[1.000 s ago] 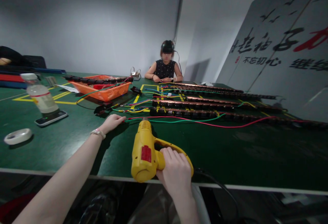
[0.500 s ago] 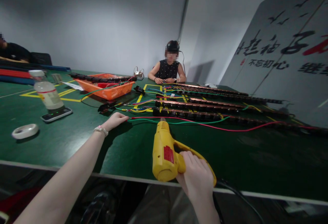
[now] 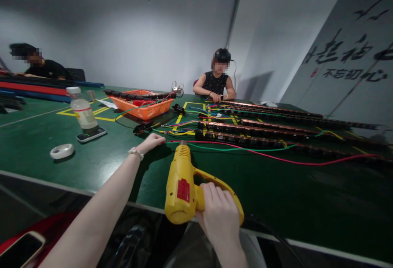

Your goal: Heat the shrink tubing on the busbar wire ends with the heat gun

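My right hand (image 3: pixel 222 210) is wrapped round the handle of a yellow heat gun (image 3: pixel 181 186). Its metal nozzle points away from me, at the near wires, a short way right of my left hand (image 3: pixel 153 140). That hand is closed in a pinch on the ends of a red wire (image 3: pixel 251 152) and a green wire (image 3: pixel 221 149); the fingertips partly hide the ends. Both wires run right across the green table. Just beyond them lie long black bars with coppery strips (image 3: pixel 233 137), coloured leads coming from their left ends.
An orange basket (image 3: pixel 147 111) holding a black bar stands beyond my left hand. To the left are a bottle (image 3: pixel 82 110), a phone (image 3: pixel 91 134) and a white ring-shaped object (image 3: pixel 62 151). One person sits across the table (image 3: pixel 107 159), another at far left. A black cable trails from the gun.
The heat gun has moved left, bringing its nozzle closer to my left hand along the wires. My view has turned left, showing more of the person at far left.
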Motion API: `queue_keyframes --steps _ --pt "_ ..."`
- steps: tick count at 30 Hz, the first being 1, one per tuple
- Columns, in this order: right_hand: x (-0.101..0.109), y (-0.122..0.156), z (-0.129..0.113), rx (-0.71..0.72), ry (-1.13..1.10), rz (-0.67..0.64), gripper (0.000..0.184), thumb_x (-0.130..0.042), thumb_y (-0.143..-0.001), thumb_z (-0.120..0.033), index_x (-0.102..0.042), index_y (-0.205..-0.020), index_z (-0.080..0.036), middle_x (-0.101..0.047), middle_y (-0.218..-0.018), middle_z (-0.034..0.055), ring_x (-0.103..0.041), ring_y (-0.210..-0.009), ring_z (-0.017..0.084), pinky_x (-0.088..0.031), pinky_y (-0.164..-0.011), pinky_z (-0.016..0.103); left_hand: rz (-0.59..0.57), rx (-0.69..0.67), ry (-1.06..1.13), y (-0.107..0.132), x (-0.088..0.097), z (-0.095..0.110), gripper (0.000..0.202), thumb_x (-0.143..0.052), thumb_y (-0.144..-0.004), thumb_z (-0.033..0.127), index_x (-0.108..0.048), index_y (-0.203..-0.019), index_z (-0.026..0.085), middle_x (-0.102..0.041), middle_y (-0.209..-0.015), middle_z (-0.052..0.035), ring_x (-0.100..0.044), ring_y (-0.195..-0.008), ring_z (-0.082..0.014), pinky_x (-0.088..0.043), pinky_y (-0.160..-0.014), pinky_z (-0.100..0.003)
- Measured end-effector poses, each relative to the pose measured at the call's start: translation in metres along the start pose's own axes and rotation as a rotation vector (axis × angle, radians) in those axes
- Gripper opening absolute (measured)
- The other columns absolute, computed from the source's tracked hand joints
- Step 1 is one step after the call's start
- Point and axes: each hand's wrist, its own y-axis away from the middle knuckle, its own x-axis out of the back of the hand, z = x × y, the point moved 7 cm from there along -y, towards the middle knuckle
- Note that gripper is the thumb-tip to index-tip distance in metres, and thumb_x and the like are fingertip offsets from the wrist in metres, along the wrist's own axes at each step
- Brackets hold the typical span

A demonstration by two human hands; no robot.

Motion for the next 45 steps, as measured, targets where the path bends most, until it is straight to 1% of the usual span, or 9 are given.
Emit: queue_keyframes --steps 4,8,16,19,23,29,36,39,45 --pt "-0.007 -0.010 -0.027 0.023 -0.026 0.007 0.029 -0.062 -0.065 -0.017 -0.053 -0.093 -0.019 -0.057 -0.080 0.0016 -0.047 -0.072 0.019 -0.031 -0.069 0.033 0.006 -0.028 0.002 0.001 0.000 0.003 0.041 -0.055 -0.065 0.051 -0.039 -0.047 0.018 -0.029 -0.047 0.0056 -0.022 -0.046 -0.0062 -0.014 -0.045 -0.024" --pt "-0.012 -0.013 -0.046 0.042 -0.033 0.028 0.032 -0.064 -0.066 -0.021 -0.053 -0.095 -0.017 -0.056 -0.080 0.0012 -0.045 -0.071 0.019 -0.030 -0.068 0.033 -0.045 -0.046 0.060 0.002 -0.003 0.006 0.041 -0.054 -0.063 0.053 -0.046 -0.049 0.016 -0.035 -0.047 0.0046 -0.027 -0.047 -0.0071 -0.019 -0.045 -0.022" --pt "-0.012 -0.012 -0.048 0.071 -0.061 0.069 0.031 -0.065 -0.065 -0.025 -0.053 -0.093 -0.018 -0.055 -0.077 0.0002 -0.044 -0.069 0.018 -0.029 -0.066 0.033 -0.023 -0.035 0.101 0.002 -0.001 0.002 0.035 -0.056 -0.061 0.047 -0.054 -0.051 0.014 -0.042 -0.046 0.0039 -0.032 -0.047 -0.0074 -0.023 -0.045 -0.020" --pt "-0.011 -0.011 -0.042 0.077 -0.077 0.079 0.033 -0.064 -0.065 -0.025 -0.054 -0.095 -0.018 -0.057 -0.079 0.0002 -0.045 -0.069 0.017 -0.029 -0.068 0.032 -0.022 0.005 0.098 0.002 -0.002 -0.002 0.034 -0.057 -0.062 0.046 -0.054 -0.053 0.013 -0.044 -0.048 0.0035 -0.034 -0.047 -0.0076 -0.024 -0.046 -0.020" --pt "-0.009 -0.008 -0.026 0.040 -0.080 0.076 0.032 -0.062 -0.064 -0.021 -0.054 -0.095 -0.019 -0.060 -0.082 0.0010 -0.048 -0.072 0.017 -0.030 -0.070 0.032 0.004 0.003 0.062 0.000 0.001 -0.004 0.039 -0.058 -0.064 0.049 -0.043 -0.048 0.016 -0.036 -0.046 0.0051 -0.027 -0.044 -0.0062 -0.017 -0.045 -0.022" --pt "-0.001 0.001 0.012 -0.024 -0.033 0.065 0.031 -0.058 -0.064 -0.016 -0.056 -0.095 -0.019 -0.061 -0.082 0.0007 -0.051 -0.074 0.018 -0.031 -0.071 0.032 0.017 0.047 0.035 -0.004 0.002 -0.012 0.042 -0.058 -0.065 0.052 -0.038 -0.049 0.019 -0.031 -0.044 0.0063 -0.023 -0.041 -0.0061 -0.012 -0.045 -0.025" --pt "0.014 0.019 0.053 -0.060 0.044 0.079 0.026 -0.055 -0.071 -0.018 -0.055 -0.097 -0.018 -0.061 -0.083 0.0019 -0.053 -0.076 0.018 -0.032 -0.074 0.032 0.014 0.025 0.035 -0.007 0.000 -0.014 0.041 -0.058 -0.066 0.049 -0.038 -0.046 0.018 -0.030 -0.043 0.0063 -0.022 -0.041 -0.0060 -0.012 -0.046 -0.025" --pt "0.019 0.025 0.060 -0.059 0.102 0.095 0.025 -0.052 -0.072 -0.016 -0.054 -0.097 -0.018 -0.062 -0.084 0.0021 -0.053 -0.076 0.018 -0.032 -0.074 0.031 0.016 0.025 0.037 -0.005 -0.001 -0.011 0.041 -0.058 -0.065 0.049 -0.038 -0.045 0.019 -0.029 -0.042 0.0063 -0.022 -0.041 -0.0062 -0.012 -0.046 -0.025" --pt "0.023 0.028 0.062 -0.055 0.141 0.093 0.029 -0.053 -0.070 -0.014 -0.053 -0.099 -0.018 -0.060 -0.082 0.0011 -0.053 -0.074 0.017 -0.032 -0.071 0.031 0.011 0.025 0.034 0.003 -0.002 -0.001 0.040 -0.057 -0.065 0.048 -0.037 -0.046 0.019 -0.027 -0.043 0.0067 -0.021 -0.041 -0.0063 -0.010 -0.046 -0.026"
